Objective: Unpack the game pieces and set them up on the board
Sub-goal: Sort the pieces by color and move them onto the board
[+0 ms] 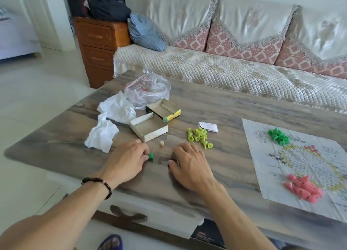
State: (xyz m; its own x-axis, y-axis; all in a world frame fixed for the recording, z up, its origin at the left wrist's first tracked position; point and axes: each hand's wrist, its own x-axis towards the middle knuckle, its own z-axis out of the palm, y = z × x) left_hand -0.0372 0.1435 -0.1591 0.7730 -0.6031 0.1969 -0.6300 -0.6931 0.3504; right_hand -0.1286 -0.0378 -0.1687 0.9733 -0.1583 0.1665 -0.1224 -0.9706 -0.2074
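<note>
Resting near the front edge of the counter (216, 107), both hands lie low on the wood, with bare surface between them and more toward the far edge by the sofa (225, 62); the counter's rounded left corner sits just beyond the crumpled tissues (110, 122), and the paper board (304, 174) reaches close to the right front edge. The left hand (125, 163) has its grip narrow, fingertips pinching a single dark green piece (150, 156) that touches the counter; a ring shows on one finger and a bead bracelet (99, 185) circles the wrist. The right hand (189, 165) lies palm down with fingers loosely bent, its grip holding nothing that can be seen; the fingertips touch the wood. A small wooden die (162, 143) sits between the two hands, just beyond the fingers and apart from both. The yellow-green pieces (200, 137) lie in a loose heap just beyond the right hand, near a folded paper slip (208, 126); bright green pieces (278, 136) are heaped on the board's far corner, and pink pieces (303, 190) lie piled on its near part. Two open box halves (155, 122) stand behind the left hand, one touching the other, with a clear plastic bag (148, 90) farther back.
</note>
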